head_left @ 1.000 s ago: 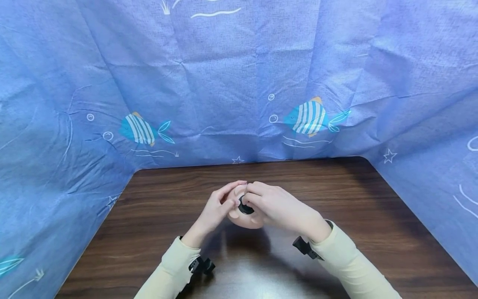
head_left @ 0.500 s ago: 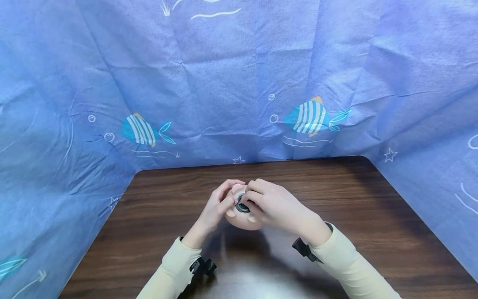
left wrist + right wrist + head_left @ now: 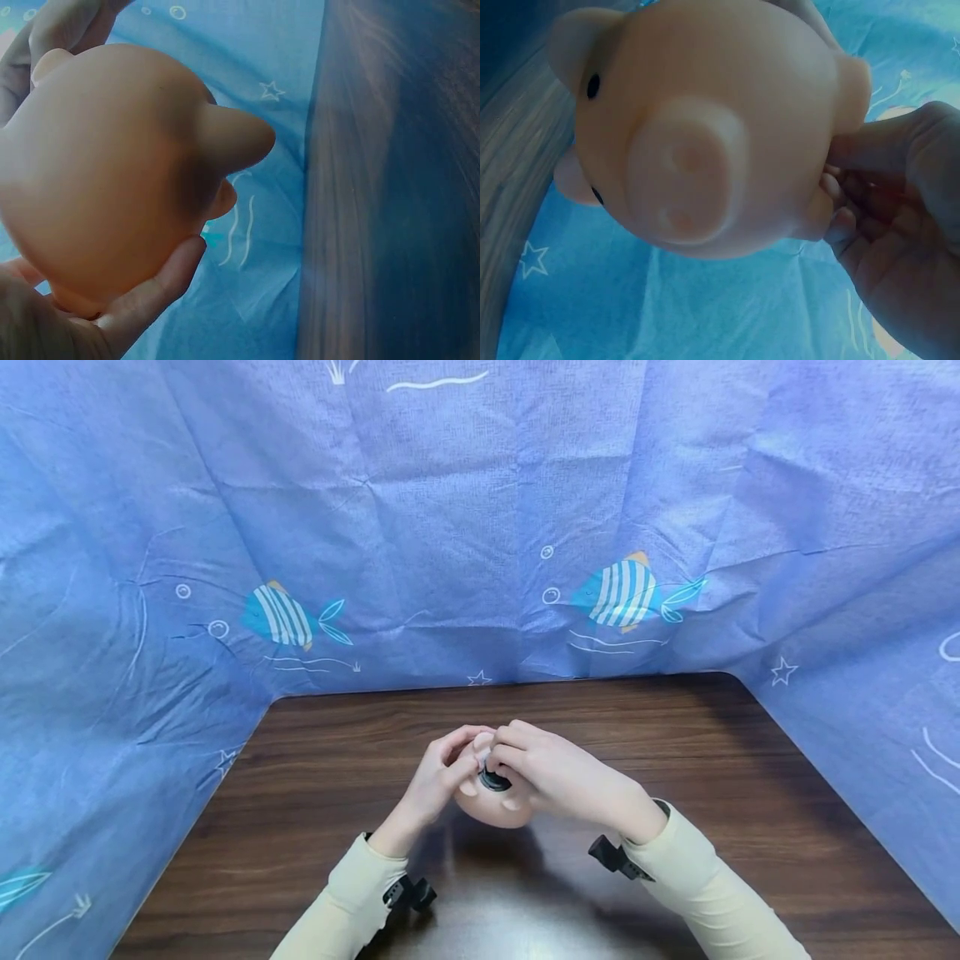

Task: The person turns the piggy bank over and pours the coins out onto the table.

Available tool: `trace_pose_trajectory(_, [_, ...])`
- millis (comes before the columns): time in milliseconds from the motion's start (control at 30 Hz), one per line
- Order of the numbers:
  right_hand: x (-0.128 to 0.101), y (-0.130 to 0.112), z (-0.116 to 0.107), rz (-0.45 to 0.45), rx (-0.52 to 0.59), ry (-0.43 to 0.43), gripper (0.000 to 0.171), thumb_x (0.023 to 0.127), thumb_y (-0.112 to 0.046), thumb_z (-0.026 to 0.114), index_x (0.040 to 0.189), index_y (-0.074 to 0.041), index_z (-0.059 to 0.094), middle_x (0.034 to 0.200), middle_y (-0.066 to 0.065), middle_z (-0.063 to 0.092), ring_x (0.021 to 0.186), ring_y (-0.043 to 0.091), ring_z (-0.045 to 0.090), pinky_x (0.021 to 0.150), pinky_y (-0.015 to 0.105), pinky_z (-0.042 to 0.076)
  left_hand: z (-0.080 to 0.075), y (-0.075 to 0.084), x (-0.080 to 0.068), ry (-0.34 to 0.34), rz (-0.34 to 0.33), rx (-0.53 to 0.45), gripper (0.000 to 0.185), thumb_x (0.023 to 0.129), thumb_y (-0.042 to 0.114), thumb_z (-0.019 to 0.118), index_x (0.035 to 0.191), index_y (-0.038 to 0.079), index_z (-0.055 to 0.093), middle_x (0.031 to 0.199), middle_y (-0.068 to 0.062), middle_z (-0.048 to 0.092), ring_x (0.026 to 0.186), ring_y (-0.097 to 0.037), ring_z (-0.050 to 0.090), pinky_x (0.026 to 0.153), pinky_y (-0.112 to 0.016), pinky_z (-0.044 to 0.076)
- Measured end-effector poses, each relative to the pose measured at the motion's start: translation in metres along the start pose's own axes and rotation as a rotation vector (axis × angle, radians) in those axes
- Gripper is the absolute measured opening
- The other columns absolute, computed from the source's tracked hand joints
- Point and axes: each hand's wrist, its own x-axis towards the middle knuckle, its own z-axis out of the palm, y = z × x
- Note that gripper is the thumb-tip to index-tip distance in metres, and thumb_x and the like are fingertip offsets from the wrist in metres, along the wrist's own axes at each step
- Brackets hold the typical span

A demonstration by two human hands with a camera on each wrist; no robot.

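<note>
A pink pig-shaped piggy bank [image 3: 491, 811] is held above the table, turned so its underside with stubby feet and a round black stopper [image 3: 495, 782] faces up towards the head camera. My left hand [image 3: 432, 778] grips its left side, the thumb near the stopper. Curled fingers of my right hand [image 3: 558, 770] pinch at the stopper, covering part of it. The right wrist view shows the pig's snout [image 3: 686, 172], two small black eyes and ears, with the right thumb and fingers by the feet. In the left wrist view, the left thumb lies along the smooth body [image 3: 112, 165].
A dark wood-grain table [image 3: 337, 743] lies beneath the hands, reflecting light near its front. Blue cloth [image 3: 450, 527] printed with striped fish encloses the back and both sides. Each wrist carries a black strapped camera [image 3: 408, 893].
The piggy bank tilts slightly back and forth in the hands. The right fingers shift a little at the black stopper, showing differing amounts of it. Both arms stay nearly in place.
</note>
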Motion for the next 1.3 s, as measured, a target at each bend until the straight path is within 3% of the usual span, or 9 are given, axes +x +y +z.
trace_pose_trajectory(67, [-0.001,0.002,0.000,-0.005,0.020,-0.010,0.016,0.091,0.005,0.067,0.092,-0.010,0.063,0.091,-0.002,0.053,0.088,0.014,0.048,0.078,0.025,0.044,0.001,-0.001,-0.001,0.005,-0.015,-0.015,0.039,0.091,0.012,0.060,0.125,-0.006,0.063,0.098,-0.002,0.069,0.064,-0.008,0.058,0.059,-0.020,0.048])
trace_pose_trajectory(267, [-0.003,0.008,0.000,-0.009,0.049,-0.051,0.016,0.092,0.004,0.065,0.095,-0.012,0.064,0.090,-0.004,0.053,0.088,0.011,0.048,0.077,0.024,0.043,0.004,-0.006,-0.002,0.026,-0.015,-0.048,0.042,0.088,0.009,0.061,0.125,-0.010,0.061,0.103,-0.004,0.069,0.086,-0.009,0.063,0.072,-0.019,0.051])
trace_pose_trajectory(467, [-0.003,0.011,0.000,-0.026,0.079,-0.075,0.017,0.092,0.005,0.064,0.097,-0.011,0.065,0.093,-0.004,0.055,0.090,0.010,0.049,0.079,0.023,0.045,0.005,-0.007,-0.003,0.041,-0.007,-0.048,0.039,0.091,0.009,0.059,0.125,-0.010,0.061,0.098,-0.002,0.067,0.086,-0.009,0.061,0.072,-0.019,0.050])
trace_pose_trajectory(567, [-0.003,0.011,0.002,-0.047,0.059,0.003,0.016,0.090,0.004,0.066,0.096,-0.011,0.066,0.093,-0.003,0.056,0.089,0.012,0.052,0.080,0.024,0.046,0.004,-0.004,-0.004,0.067,0.030,0.028,0.041,0.089,0.009,0.058,0.127,-0.004,0.063,0.107,-0.004,0.070,0.091,-0.010,0.063,0.076,-0.021,0.051])
trace_pose_trajectory(700, [-0.001,0.005,0.003,-0.061,-0.018,0.180,0.012,0.087,0.003,0.065,0.091,-0.008,0.068,0.092,0.000,0.060,0.084,0.017,0.055,0.078,0.027,0.048,0.002,0.003,-0.006,0.125,0.100,0.159,0.044,0.088,0.014,0.059,0.131,0.009,0.065,0.118,-0.006,0.069,0.093,-0.013,0.064,0.076,-0.024,0.053])
trace_pose_trajectory(833, [0.000,-0.002,-0.001,0.017,-0.084,0.303,0.010,0.083,0.000,0.069,0.088,-0.009,0.067,0.093,0.002,0.059,0.083,0.020,0.053,0.075,0.030,0.047,0.002,0.008,-0.004,0.157,0.181,0.185,0.044,0.089,0.017,0.059,0.133,0.013,0.063,0.120,-0.007,0.067,0.094,-0.016,0.063,0.076,-0.024,0.053])
trace_pose_trajectory(967, [-0.002,-0.006,-0.006,0.104,-0.081,0.321,0.015,0.080,-0.008,0.078,0.087,-0.013,0.065,0.111,0.010,0.059,0.105,0.029,0.056,0.090,0.040,0.048,0.002,0.011,-0.003,0.148,0.250,0.159,0.043,0.091,0.016,0.059,0.133,0.010,0.061,0.122,-0.010,0.066,0.098,-0.017,0.063,0.079,-0.025,0.053])
trace_pose_trajectory(1067, [-0.003,-0.006,-0.007,0.123,-0.036,0.287,0.013,0.084,-0.011,0.076,0.088,-0.015,0.065,0.121,0.012,0.060,0.113,0.029,0.059,0.094,0.041,0.049,0.002,0.012,-0.003,0.142,0.267,0.151,0.043,0.090,0.016,0.059,0.132,0.009,0.062,0.122,-0.011,0.066,0.098,-0.016,0.063,0.079,-0.024,0.053])
trace_pose_trajectory(1300, [-0.002,-0.005,-0.003,0.117,-0.020,0.290,0.013,0.083,-0.012,0.076,0.085,-0.012,0.063,0.113,0.008,0.065,0.095,0.020,0.068,0.076,0.033,0.056,0.003,0.011,-0.003,0.159,0.264,0.168,0.043,0.088,0.015,0.060,0.130,0.007,0.063,0.115,-0.011,0.069,0.090,-0.014,0.064,0.071,-0.025,0.054])
